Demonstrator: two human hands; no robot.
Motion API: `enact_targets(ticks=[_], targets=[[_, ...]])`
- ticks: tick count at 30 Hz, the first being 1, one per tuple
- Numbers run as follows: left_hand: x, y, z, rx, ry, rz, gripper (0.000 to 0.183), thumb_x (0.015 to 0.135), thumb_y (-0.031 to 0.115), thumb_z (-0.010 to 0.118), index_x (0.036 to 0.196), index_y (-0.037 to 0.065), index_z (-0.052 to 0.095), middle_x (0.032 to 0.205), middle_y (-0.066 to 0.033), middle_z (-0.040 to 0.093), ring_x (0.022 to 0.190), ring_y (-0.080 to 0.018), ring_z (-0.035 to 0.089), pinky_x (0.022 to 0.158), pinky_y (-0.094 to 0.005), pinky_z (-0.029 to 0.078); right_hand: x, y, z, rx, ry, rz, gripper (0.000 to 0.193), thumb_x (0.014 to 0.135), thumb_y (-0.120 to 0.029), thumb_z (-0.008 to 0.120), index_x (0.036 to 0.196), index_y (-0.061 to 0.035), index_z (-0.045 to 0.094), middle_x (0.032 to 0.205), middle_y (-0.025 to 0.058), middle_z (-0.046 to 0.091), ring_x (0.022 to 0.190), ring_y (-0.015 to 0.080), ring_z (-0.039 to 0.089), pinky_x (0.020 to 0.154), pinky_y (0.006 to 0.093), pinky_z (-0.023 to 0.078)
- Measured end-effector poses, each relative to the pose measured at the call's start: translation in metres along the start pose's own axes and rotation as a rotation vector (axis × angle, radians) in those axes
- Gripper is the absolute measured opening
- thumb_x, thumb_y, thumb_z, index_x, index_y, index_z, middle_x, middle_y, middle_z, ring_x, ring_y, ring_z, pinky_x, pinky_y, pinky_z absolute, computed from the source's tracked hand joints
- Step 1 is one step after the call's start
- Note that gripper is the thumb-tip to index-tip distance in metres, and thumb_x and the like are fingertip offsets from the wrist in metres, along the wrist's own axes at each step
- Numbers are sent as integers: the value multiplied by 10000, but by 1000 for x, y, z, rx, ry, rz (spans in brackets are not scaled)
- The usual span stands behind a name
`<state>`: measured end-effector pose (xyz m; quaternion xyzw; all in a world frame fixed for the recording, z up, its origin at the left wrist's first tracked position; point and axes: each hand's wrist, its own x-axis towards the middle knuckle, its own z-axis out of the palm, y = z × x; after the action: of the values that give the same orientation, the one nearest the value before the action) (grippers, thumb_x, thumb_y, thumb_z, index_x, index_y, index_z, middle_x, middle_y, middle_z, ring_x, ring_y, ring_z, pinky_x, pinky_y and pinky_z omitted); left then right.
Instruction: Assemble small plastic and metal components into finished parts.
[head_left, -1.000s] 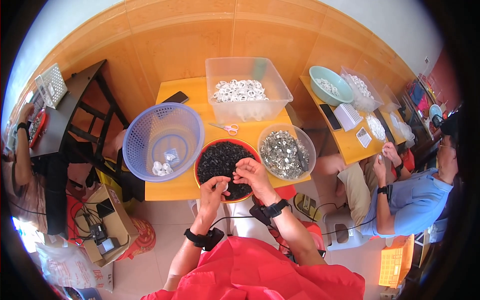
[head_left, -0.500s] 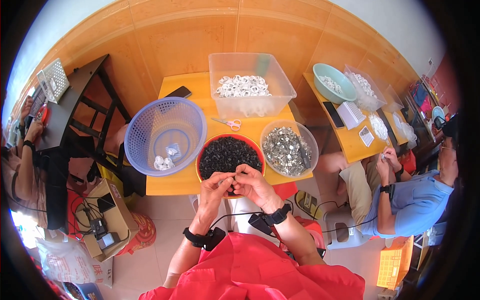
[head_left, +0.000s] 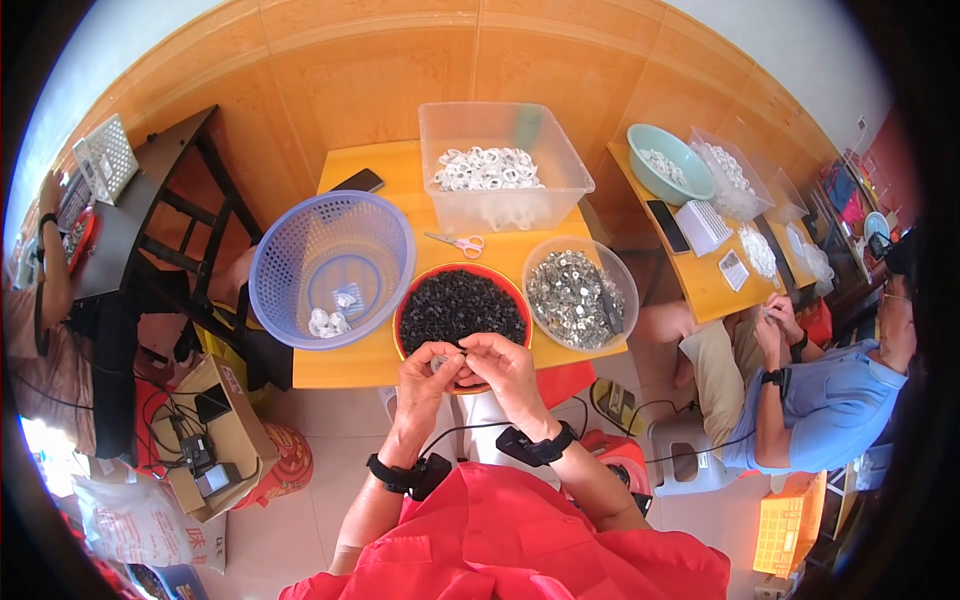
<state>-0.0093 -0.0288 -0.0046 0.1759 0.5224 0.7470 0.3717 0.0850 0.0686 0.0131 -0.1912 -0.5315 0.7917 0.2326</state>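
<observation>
Over the near rim of a red bowl with a yellow edge [head_left: 396,322], both hands meet with their fingertips together. My left hand [head_left: 424,385] is closed in a pinch on a small greyish piece [head_left: 439,363] that looks like metal. My right hand [head_left: 508,368] pinches beside it; a dark speck shows at its fingertips, too small to name. Small black parts [head_left: 465,305] fill the bowl. To its right stands a clear round tub [head_left: 633,300] of small metal pieces [head_left: 570,290]. A lilac perforated basket [head_left: 270,240] at the left holds a few white pieces [head_left: 328,323].
A clear plastic bin [head_left: 510,210] with white rings [head_left: 488,168] stands at the table's [head_left: 330,372] far side. Scissors [head_left: 460,243] and a phone [head_left: 358,181] lie nearby. A co-worker in blue [head_left: 820,400] sits at the right; another person's arm [head_left: 55,270] shows far left.
My hands have shifted slightly, and the right fingers have closed in toward the left fingertips. At the far left, the other person's arm has moved farther away.
</observation>
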Motion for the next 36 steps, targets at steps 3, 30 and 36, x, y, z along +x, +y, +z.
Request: enact_targets(ticks=[3,30,36], targets=[[1,-1,-3,-41,-33,-45,64,850,102,633,894,60,611,731,12,599,596,-45,505,531,-179,404,-2,1,0,-58,-18,-38,136,894,-33,525,1012,25,562,855,81,634,755,121,631,692,245,539],[-3,1,-2,336,-149,160,105,768,-12,662,856,45,664,885,-8,544,823,-81,525,672,-194,438,-15,-27,-11,-786,-43,-412,47,785,26,557,818,-8,557,693,161,562,616,317,586,533,342,451],[-7,12,8,186,-98,30,188,763,-29,660,931,47,624,836,16,568,728,-47,518,592,-179,406,-17,-21,-13,-810,-22,-403,90,776,20,579,853,-16,551,687,144,575,604,302,596,529,336,460]])
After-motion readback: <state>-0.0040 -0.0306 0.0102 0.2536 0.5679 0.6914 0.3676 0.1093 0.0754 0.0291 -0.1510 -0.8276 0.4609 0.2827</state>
